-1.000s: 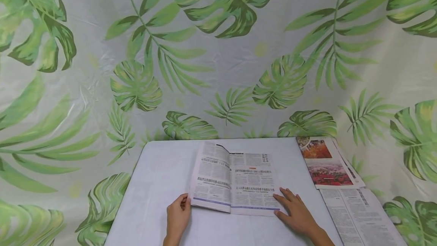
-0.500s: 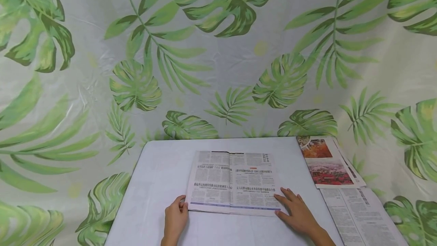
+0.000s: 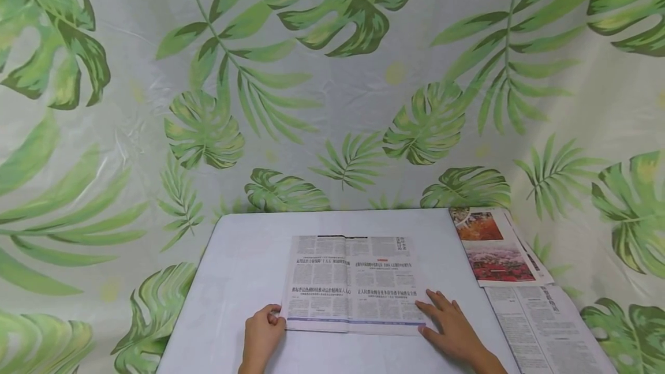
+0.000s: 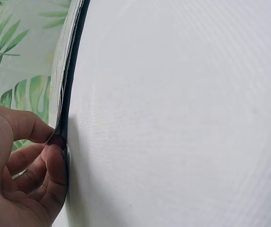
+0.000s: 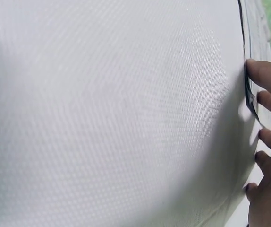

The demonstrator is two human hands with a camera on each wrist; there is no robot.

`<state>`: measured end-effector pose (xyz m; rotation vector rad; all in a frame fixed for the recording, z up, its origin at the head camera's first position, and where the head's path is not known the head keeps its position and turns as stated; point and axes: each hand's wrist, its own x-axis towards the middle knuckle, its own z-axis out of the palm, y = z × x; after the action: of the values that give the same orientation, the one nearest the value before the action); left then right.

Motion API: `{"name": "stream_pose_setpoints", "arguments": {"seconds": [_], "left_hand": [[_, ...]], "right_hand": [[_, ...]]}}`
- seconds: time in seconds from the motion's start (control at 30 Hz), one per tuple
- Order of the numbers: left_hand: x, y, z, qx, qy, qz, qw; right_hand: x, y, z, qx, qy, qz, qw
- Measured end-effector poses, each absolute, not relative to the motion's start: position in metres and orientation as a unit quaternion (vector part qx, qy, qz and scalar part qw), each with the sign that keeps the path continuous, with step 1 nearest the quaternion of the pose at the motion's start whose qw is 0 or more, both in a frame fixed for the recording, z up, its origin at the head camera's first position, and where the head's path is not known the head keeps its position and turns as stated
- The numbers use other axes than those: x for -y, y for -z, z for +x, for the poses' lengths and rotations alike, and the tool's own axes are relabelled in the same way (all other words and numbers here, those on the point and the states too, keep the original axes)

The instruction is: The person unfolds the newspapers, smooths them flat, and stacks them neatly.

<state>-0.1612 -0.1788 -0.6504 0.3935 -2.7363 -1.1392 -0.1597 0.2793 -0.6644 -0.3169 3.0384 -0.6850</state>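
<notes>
An open newspaper (image 3: 350, 284) lies spread on the white table, its centre fold running away from me. At its near left corner my left hand (image 3: 262, 333) pinches the edge between thumb and curled fingers. The left wrist view shows that hand (image 4: 24, 165) from the side, with the newspaper's layered edge (image 4: 65, 80) between thumb and fingers. My right hand (image 3: 452, 328) rests at the near right corner, fingers spread and fairly straight. In the right wrist view its thumb (image 5: 265, 73) touches the newspaper's edge (image 5: 249, 90).
On the table's right side lies a sheet with red and orange flower photos (image 3: 496, 247). It overlaps another printed newspaper sheet (image 3: 550, 328) at the right edge. A leaf-patterned curtain (image 3: 332, 91) hangs behind the white table (image 3: 208, 316).
The left page, raised a second ago, has come down flat to the left. My left hand has moved slightly left and nearer, and the newspaper sits a little nearer. My right hand has barely moved.
</notes>
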Motion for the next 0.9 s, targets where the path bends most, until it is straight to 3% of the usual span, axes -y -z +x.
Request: {"name": "stream_pose_setpoints", "arguments": {"seconds": [0.7, 0.9], "left_hand": [[0.180, 0.655, -0.161, 0.906, 0.408, 0.100, 0.053], [0.189, 0.656, -0.160, 0.899, 0.437, 0.042, 0.001]], "right_hand": [[-0.278, 0.664, -0.157, -0.970, 0.222, -0.100, 0.005], [-0.279, 0.668, -0.159, -0.968, 0.227, -0.105, 0.001]]}}
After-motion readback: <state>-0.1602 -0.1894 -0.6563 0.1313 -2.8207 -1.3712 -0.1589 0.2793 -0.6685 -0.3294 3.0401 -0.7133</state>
